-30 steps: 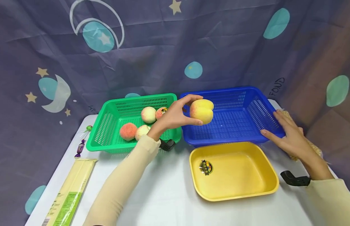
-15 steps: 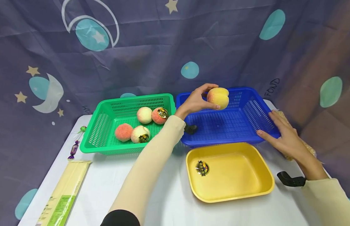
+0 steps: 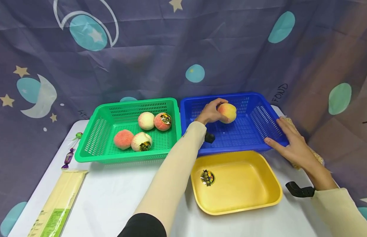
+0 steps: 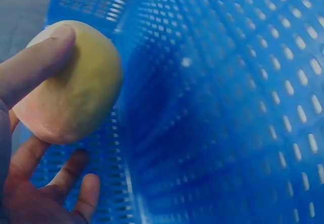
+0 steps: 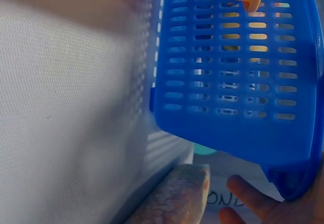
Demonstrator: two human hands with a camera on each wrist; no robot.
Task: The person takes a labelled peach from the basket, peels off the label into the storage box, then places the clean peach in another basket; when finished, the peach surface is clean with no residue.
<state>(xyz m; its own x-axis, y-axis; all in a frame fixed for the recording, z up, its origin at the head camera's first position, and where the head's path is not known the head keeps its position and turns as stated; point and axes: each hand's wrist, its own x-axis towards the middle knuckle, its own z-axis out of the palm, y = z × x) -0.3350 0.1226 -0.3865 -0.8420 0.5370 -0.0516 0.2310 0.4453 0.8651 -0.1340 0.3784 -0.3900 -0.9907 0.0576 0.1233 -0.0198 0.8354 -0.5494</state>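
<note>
A yellow peach with a reddish blush [image 3: 229, 114] is held in my left hand [image 3: 211, 113], above the floor of the blue basket [image 3: 249, 133]. In the left wrist view, my thumb lies across the peach [image 4: 96, 90] and the other fingers are partly behind and below it. At the basket's front right corner rests my right hand [image 3: 296, 150], its thumb at the rim and its fingers extended along the outer side. The right wrist view shows the basket's slotted wall [image 5: 228, 82] with part of the right hand [image 5: 288, 206] at its rim.
A green basket [image 3: 88, 132] on the left contains several peaches, some with stickers. In front of the blue basket stands a yellow tray [image 3: 239, 184]. Two wrapped candies and a long noodle-like packet [image 3: 57, 204] lie at left. A patterned packet [image 3: 315, 154] is partly behind my right hand.
My left hand has carried the peach right, from near the green basket's side to over the blue basket, then lowered it. The right hand stays at the basket's corner.
</note>
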